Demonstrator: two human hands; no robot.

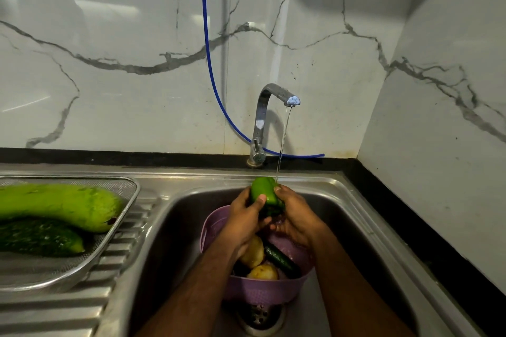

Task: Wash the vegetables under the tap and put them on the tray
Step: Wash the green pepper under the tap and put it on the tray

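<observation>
left hand (244, 209) + right hand (294, 216): both curled round glossy green bell pepper (265, 194) | pepper under chrome tap (269, 117) stream, between hands

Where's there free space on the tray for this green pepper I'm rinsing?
The mesh tray is bare along its near side, between the dark cucumber and the front rim, and at the far right corner above the pale gourd. The far and middle parts are crowded by those two. Both hands, left and right, grip the green pepper.
</observation>
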